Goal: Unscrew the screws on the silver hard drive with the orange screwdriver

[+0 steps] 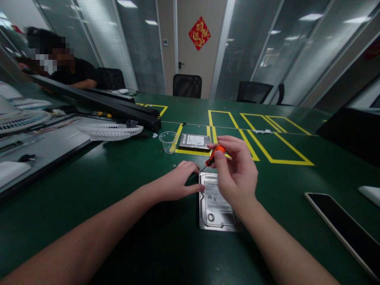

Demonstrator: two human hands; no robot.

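A silver hard drive [212, 200] with a printed label lies flat on the green table in front of me. My left hand [178, 183] grips its upper left corner, the thumb resting on top and the fingertips by the far edge. An orange and black screwdriver [211, 158] is pinched in my right hand [240, 174] above the drive. Its thin shaft slants down to that same corner, close to my left fingertips; whether the tip sits in a screw is too small to tell. My right hand hides part of the drive's right side.
Beyond the drive stand a clear plastic cup [168, 142] and a second hard drive [194, 141] inside yellow tape [190, 152]. White fan parts [111, 130] and long black bars [118, 105] fill the left. A phone [341, 229] lies right. Another person [84, 73] sits far left.
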